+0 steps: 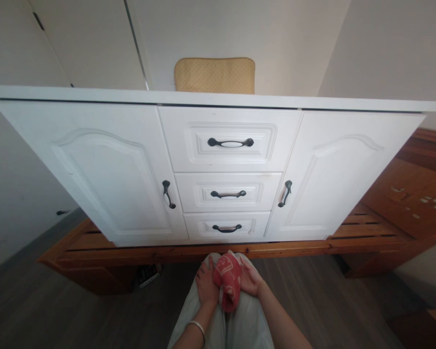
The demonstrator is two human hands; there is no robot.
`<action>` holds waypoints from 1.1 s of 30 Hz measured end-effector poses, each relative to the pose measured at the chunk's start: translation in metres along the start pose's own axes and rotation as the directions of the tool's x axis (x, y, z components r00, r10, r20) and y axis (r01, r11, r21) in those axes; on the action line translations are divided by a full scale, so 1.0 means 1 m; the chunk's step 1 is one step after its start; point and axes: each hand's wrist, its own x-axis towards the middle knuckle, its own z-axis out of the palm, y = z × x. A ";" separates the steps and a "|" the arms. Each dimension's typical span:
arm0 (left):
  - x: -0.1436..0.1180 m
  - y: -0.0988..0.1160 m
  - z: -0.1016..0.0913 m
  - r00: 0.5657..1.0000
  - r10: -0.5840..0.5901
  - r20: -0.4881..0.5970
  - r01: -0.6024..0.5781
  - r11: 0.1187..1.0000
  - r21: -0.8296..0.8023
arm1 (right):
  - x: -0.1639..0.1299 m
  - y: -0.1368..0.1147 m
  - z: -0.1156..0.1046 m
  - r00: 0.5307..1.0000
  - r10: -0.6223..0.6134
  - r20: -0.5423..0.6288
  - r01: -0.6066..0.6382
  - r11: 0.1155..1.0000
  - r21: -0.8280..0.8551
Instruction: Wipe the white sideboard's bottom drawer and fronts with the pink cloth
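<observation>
While the red cloth (227,287) lies bunched on my lap, I judge it best to keep my palms flat at its sides and work it slowly so it doesn't slip between my knees. Its long axis runs away from me, the far end pointing at the white cabinet (218,169), the near end drooping toward me. My left hand (206,287) presses its left edge, my right hand (250,278) cups its right; both grips are loosely curled on it.
</observation>
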 end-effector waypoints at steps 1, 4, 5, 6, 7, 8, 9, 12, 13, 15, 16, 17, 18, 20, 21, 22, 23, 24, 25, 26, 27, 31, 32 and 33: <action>0.000 0.000 0.000 1.000 -0.001 -0.002 0.001 1.000 0.001 | 0.000 0.000 0.000 1.000 -0.003 0.005 0.003 1.000 0.007; 0.000 0.000 0.000 1.000 -0.001 -0.006 0.001 1.000 -0.004 | 0.000 0.000 0.001 1.000 -0.019 0.007 0.019 0.999 0.036; 0.001 0.000 0.000 1.000 0.000 -0.005 0.000 1.000 -0.009 | 0.000 0.000 0.001 1.000 -0.023 0.005 0.023 0.999 0.045; 0.001 0.000 0.000 1.000 0.002 -0.002 -0.002 1.000 -0.013 | 0.000 0.000 0.001 1.000 -0.025 0.001 0.024 0.998 0.051; 0.001 0.000 -0.001 1.000 0.001 0.001 -0.001 1.000 -0.015 | 0.000 0.000 0.001 1.000 -0.023 -0.002 0.023 0.998 0.054; 0.001 0.000 -0.002 1.000 -0.001 0.002 0.001 1.000 -0.013 | 0.000 0.000 0.001 1.000 -0.017 -0.004 0.018 0.998 0.052; 0.000 0.000 -0.002 1.000 -0.005 0.002 0.005 1.000 -0.011 | 0.000 0.000 0.001 1.000 -0.011 -0.006 0.012 0.999 0.050; 0.000 0.000 -0.004 1.000 -0.010 0.003 0.010 1.000 -0.017 | -0.001 0.000 0.001 1.000 -0.005 -0.009 0.006 0.998 0.063; 0.000 0.000 -0.004 1.000 -0.010 0.004 0.010 1.000 -0.023 | -0.001 0.000 0.000 1.000 -0.008 -0.011 0.008 0.997 0.074; 0.000 0.001 -0.005 1.000 -0.009 0.007 0.009 0.999 -0.033 | -0.001 0.000 -0.001 1.000 -0.007 -0.010 0.008 0.996 0.089; 0.000 0.001 -0.005 1.000 -0.008 0.009 0.008 0.999 -0.035 | 0.000 0.000 -0.001 1.000 -0.001 -0.007 0.002 0.996 0.091; 0.000 0.001 -0.005 1.000 -0.006 0.012 0.006 0.999 -0.035 | 0.000 0.000 -0.002 1.000 0.005 -0.003 -0.004 0.996 0.090; 0.000 0.001 -0.004 1.000 -0.005 0.015 0.005 0.999 -0.033 | 0.000 0.000 -0.002 1.000 0.008 0.000 -0.008 0.996 0.089; 0.000 0.001 -0.003 1.000 -0.004 0.018 0.005 1.000 -0.029 | 0.000 0.001 -0.004 1.000 0.007 0.000 -0.007 0.996 0.084; 0.000 0.001 -0.003 1.000 -0.004 0.017 0.004 1.000 -0.027 | 0.000 0.001 -0.004 1.000 0.003 -0.003 -0.002 0.997 0.080; 0.000 0.001 -0.002 1.000 -0.005 0.016 0.005 1.000 -0.025 | 0.001 0.001 -0.004 1.000 -0.003 -0.008 0.003 0.997 0.074; 0.000 0.001 -0.001 1.000 -0.005 0.014 0.005 1.000 -0.025 | 0.001 0.001 -0.004 1.000 -0.005 -0.012 0.006 0.998 0.065; 0.000 0.000 0.000 1.000 -0.003 0.011 0.004 1.000 -0.025 | 0.001 0.001 -0.004 1.000 -0.006 -0.013 0.007 0.998 0.057; 0.000 0.000 0.000 1.000 -0.004 0.008 0.004 1.000 -0.024 | 0.001 0.001 -0.003 1.000 -0.005 -0.012 0.006 0.999 0.048; 0.000 0.000 0.001 1.000 -0.006 0.005 0.006 1.000 -0.021 | 0.000 0.001 -0.002 1.000 -0.005 -0.009 0.005 0.999 0.040; 0.000 0.000 0.001 1.000 -0.006 0.001 0.006 1.000 -0.018 | 0.000 0.000 -0.001 1.000 -0.004 -0.005 0.004 0.999 0.032; 0.000 0.000 0.001 1.000 -0.011 -0.010 0.010 1.000 -0.015 | -0.001 0.000 0.001 1.000 -0.012 -0.007 0.012 1.000 0.008; 0.000 0.000 0.001 1.000 -0.009 -0.011 0.009 1.000 -0.016 | -0.001 0.000 0.002 1.000 -0.014 -0.013 0.014 1.000 0.007; 0.000 0.000 0.000 1.000 -0.007 -0.014 0.007 1.000 -0.016 | -0.001 0.000 0.002 1.000 -0.014 -0.017 0.014 1.000 0.009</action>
